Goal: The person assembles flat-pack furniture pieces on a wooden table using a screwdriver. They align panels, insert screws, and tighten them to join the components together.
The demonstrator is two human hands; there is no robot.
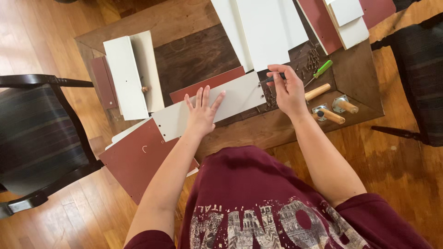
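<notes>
The left hand (201,112) lies flat on a long white panel (240,94), its fingers spread apart, and presses it onto the bench (258,131). The right hand (287,90) has its fingers clamped on a dark screwdriver (272,79) whose tip points at the right end of the panel. The work seems to be at an early stage: a drawer-like part (131,74) with a knob is joined already at the left, but many panels lie loose, white ones (267,27) at the far side and a red one (140,157) hanging over the near edge. Loose screws (310,57), a green screwdriver (321,70) and wooden legs (330,115) lie unused beside the right hand.
</notes>
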